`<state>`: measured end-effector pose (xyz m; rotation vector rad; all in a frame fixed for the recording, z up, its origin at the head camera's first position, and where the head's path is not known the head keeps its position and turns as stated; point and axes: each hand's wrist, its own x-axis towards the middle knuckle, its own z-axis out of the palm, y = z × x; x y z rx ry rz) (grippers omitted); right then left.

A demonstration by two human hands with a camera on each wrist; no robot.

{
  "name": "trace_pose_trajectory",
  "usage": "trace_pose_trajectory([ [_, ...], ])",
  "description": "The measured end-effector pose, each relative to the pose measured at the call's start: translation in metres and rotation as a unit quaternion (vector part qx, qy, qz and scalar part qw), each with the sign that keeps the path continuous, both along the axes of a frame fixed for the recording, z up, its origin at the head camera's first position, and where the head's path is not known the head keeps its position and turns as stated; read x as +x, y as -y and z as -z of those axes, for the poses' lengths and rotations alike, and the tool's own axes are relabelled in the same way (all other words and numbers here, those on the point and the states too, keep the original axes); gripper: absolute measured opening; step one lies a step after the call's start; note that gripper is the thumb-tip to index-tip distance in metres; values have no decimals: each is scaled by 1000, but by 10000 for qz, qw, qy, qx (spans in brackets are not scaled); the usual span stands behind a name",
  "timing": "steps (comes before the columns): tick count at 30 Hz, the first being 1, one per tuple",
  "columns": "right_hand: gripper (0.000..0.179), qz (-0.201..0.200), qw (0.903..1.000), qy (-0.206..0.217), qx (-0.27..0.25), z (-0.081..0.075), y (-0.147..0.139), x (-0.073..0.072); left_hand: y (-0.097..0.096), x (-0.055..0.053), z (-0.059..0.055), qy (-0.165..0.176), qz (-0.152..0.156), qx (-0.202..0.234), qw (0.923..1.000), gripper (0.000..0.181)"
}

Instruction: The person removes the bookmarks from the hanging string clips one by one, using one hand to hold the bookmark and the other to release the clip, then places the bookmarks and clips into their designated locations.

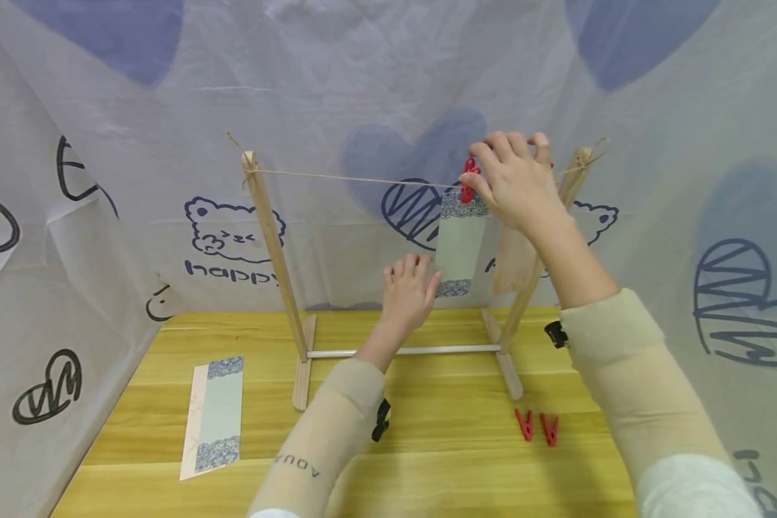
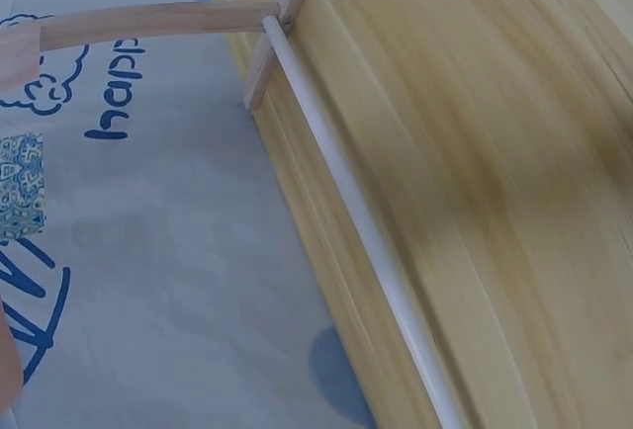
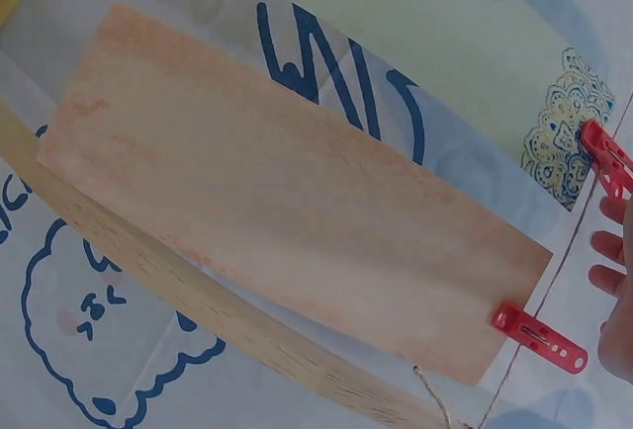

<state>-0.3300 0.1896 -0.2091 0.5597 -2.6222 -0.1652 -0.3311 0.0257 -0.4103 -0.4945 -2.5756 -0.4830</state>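
Observation:
A pale green card (image 1: 461,241) with blue lace-patterned ends hangs from the string (image 1: 337,176), held there by a red clothespin (image 3: 595,142). My right hand (image 1: 521,180) is right at this clothespin, its fingers spread apart and lightly bent, the thumb overlapping it in the head view. To the right hangs a peach card (image 3: 297,202), pinned by another red clothespin (image 3: 539,338). Lower down, my left hand (image 1: 406,291) is raised just left of the green card's bottom edge, holding nothing. Only a sliver of it enters the left wrist view.
The string spans two wooden posts (image 1: 273,252) joined by a white rod (image 1: 453,350). Two red clothespins (image 1: 524,424) lie at front right on the wooden table (image 1: 453,460). At left lies a green patterned card (image 1: 223,403) over a pale one (image 1: 194,410). A printed curtain (image 1: 324,93) surrounds the table.

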Motion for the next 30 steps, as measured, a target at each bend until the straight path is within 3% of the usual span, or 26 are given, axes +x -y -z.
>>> trace_pose_trajectory([
  [5, 54, 17, 9999, 127, 6, 1, 1, -1, -5, 0, 1, 27, -37, 17, 10000, 44],
  [13, 53, -47, 9999, 157, -31, 3, -1, -3, -15, 1, 1, 390, -117, 361, 9985, 45],
  [24, 49, -54, 9998, 199, -8, 5, 0, -5, -24, 1, 2, 298, -78, 733, 9968, 32],
  [30, 46, -302, 9993, -39, -232, 7, -1, -6, -24, 3, 3, 176, 90, 1042, 9944, 27],
])
